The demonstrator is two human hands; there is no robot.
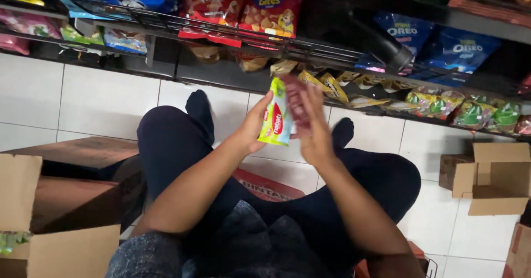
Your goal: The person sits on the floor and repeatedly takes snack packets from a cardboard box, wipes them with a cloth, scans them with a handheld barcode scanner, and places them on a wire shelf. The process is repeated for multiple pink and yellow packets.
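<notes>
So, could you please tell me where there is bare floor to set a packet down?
Bare white tile floor lies left of the legs, between the bottom shelf and the open carton. A smaller patch sits by the small carton. The shelf itself is crowded with snack packets. Both the left hand and right hand hold the green packet.

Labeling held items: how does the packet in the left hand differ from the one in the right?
The left hand holds a light green packet with a red patch, seen sharply, its face toward the camera. The right hand holds a dark red packet, blurred, partly hidden behind the fingers. The green packet shows nearly whole; the red one only in part. Both are small, flat snack packets held upright above the tiled floor.
</notes>
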